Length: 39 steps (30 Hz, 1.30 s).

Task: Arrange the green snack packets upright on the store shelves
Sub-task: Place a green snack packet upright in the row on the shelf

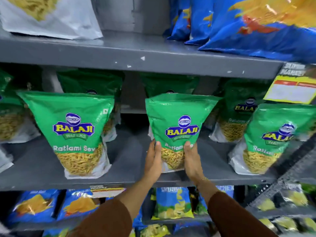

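A green snack packet [177, 120] stands upright at the middle of the grey shelf [130, 161]. My left hand [153, 159] grips its lower left side and my right hand [192, 158] grips its lower right side, thumbs on the front. A second green packet [75, 127] stands upright to the left, and a third [273, 139] leans at the right. Several more green packets [239, 106] stand in a row behind them.
The shelf above [136, 53] holds a white packet [51, 16] and blue packets [256, 23]. A yellow price tag [292, 88] hangs at the right. Blue snack packets [77, 204] fill the shelf below.
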Motion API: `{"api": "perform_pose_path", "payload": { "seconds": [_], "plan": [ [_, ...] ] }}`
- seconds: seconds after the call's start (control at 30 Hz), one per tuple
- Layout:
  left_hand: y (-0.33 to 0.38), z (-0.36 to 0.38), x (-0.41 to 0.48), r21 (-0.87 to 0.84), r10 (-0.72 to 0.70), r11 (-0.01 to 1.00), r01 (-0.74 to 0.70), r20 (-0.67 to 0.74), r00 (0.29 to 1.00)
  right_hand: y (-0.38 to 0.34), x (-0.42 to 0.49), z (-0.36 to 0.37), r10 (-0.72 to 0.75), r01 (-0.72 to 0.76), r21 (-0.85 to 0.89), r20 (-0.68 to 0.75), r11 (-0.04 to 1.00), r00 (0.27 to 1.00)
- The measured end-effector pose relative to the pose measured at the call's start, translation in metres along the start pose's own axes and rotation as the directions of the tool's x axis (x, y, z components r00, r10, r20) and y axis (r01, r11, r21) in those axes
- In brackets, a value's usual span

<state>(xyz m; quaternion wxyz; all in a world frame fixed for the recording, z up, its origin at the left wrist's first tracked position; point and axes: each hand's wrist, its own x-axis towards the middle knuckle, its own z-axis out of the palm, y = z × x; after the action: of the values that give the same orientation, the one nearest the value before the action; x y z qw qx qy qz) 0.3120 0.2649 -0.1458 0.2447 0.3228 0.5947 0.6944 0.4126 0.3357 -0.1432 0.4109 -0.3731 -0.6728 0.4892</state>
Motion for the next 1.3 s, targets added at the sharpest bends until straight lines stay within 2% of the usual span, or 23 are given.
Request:
{"api": "perform_pose_path", "payload": {
  "seconds": [0.1, 0.23, 0.37, 0.43, 0.5, 0.53, 0.57, 0.63, 0.7, 0.73, 0.77, 0.8, 0.83, 0.9, 0.97, 1.03, 1.13, 1.3],
  "plan": [
    [-0.008, 0.001, 0.003, 0.03, 0.003, 1.0, 0.0, -0.107, 0.994, 0.001, -0.01, 0.004, -0.028, 0.028, 0.003, -0.024, 1.0, 0.999],
    [-0.012, 0.006, 0.002, 0.027, 0.017, 1.0, -0.013, -0.147, 0.989, -0.002, -0.02, 0.003, -0.047, 0.049, 0.034, -0.058, 0.998, 0.997],
    [-0.015, 0.008, 0.0, -0.005, -0.047, 0.999, 0.047, -0.172, 0.984, -0.001, -0.019, 0.004, -0.08, 0.084, 0.081, -0.054, 0.993, 0.995],
    [-0.016, 0.011, -0.003, 0.046, 0.04, 0.999, -0.029, -0.28, 0.959, 0.003, -0.019, 0.002, -0.11, 0.115, 0.077, -0.059, 0.99, 0.992],
    [-0.013, 0.018, -0.011, 0.29, 0.25, 0.948, -0.135, -0.408, 0.878, 0.012, -0.022, -0.004, -0.156, 0.154, -0.028, -0.053, 0.988, 0.986],
    [-0.009, 0.024, -0.019, 0.422, 0.363, 0.889, -0.18, -0.409, 0.837, 0.016, -0.026, -0.012, -0.194, 0.186, -0.115, -0.066, 0.976, 0.979],
    [-0.008, 0.032, -0.03, 0.511, 0.479, 0.819, -0.259, -0.36, 0.801, 0.02, -0.03, -0.022, -0.267, 0.245, -0.207, -0.09, 0.947, 0.959],
    [-0.013, 0.056, -0.05, 0.607, 0.676, 0.636, -0.477, -0.139, 0.724, 0.034, -0.033, -0.05, -0.417, 0.349, -0.347, -0.141, 0.87, 0.898],
    [-0.024, 0.085, -0.06, 0.599, 0.759, 0.455, -0.659, 0.127, 0.639, 0.048, -0.03, -0.081, -0.459, 0.342, -0.414, -0.228, 0.844, 0.859],
    [-0.027, 0.102, -0.062, 0.556, 0.752, 0.421, -0.717, 0.228, 0.618, 0.055, -0.027, -0.1, -0.442, 0.306, -0.417, -0.282, 0.856, 0.852],
    [-0.029, 0.12, -0.063, 0.499, 0.719, 0.441, -0.746, 0.302, 0.626, 0.062, -0.024, -0.118, -0.417, 0.266, -0.411, -0.34, 0.872, 0.843],
    [-0.028, 0.14, -0.063, 0.439, 0.662, 0.518, -0.734, 0.338, 0.669, 0.066, -0.021, -0.136, -0.4, 0.234, -0.407, -0.392, 0.883, 0.828],
    [-0.026, 0.159, -0.062, 0.386, 0.568, 0.638, -0.666, 0.348, 0.746, 0.07, -0.016, -0.154, -0.385, 0.216, -0.393, -0.426, 0.894, 0.818],
    [-0.022, 0.194, -0.057, 0.303, 0.315, 0.855, -0.421, 0.343, 0.885, 0.075, -0.004, -0.181, -0.324, 0.176, -0.326, -0.482, 0.929, 0.814],
    [-0.02, 0.222, -0.048, 0.243, 0.127, 0.948, -0.205, 0.303, 0.945, 0.073, 0.009, -0.201, -0.188, 0.145, -0.124, -0.498, 0.982, 0.846],
    [-0.014, 0.242, -0.038, 0.228, 0.036, 0.968, -0.104, 0.283, 0.959, 0.075, 0.023, -0.218, -0.071, 0.105, 0.048, -0.463, 0.993, 0.883],
    [-0.009, 0.258, -0.032, 0.254, -0.022, 0.966, -0.054, 0.286, 0.958, 0.078, 0.039, -0.236, -0.051, 0.048, -0.018, -0.393, 0.999, 0.918],
    [-0.012, 0.262, -0.029, 0.258, -0.06, 0.966, 0.007, 0.198, 0.978, 0.084, 0.042, -0.242, -0.021, 0.026, 0.019, -0.24, 0.999, 0.971]
  ]
}}
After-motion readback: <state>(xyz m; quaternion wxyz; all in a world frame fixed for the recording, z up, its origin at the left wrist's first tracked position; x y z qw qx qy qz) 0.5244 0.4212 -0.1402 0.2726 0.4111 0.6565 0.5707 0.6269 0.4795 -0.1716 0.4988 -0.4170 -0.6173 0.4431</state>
